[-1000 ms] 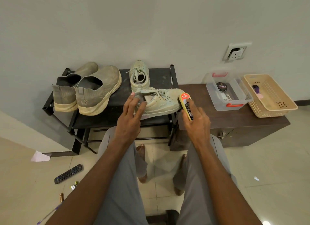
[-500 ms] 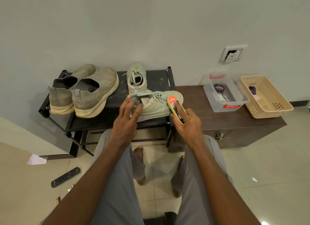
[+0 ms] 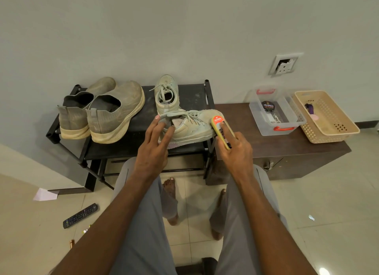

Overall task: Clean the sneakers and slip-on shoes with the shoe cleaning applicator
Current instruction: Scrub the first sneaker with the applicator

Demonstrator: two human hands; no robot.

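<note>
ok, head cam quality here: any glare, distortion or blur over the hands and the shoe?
Head view: soft even light, faint shadows; a small glare spot on the floor tile at the bottom right. Wide-angle bending shows on the cabinet and basket. Left hand, right hand, sneaker and applicator are sharp.

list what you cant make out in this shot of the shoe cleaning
All in the head view:
- Applicator tip: pressed to the near sneaker's toe, hidden by its own body; label partly under the right hand.
- Near sneaker's heel: behind the left hand.
- Far slip-on: mostly behind its pair.
- Tin label in the clear box: too small.
- Basket contents: too small.
</note>
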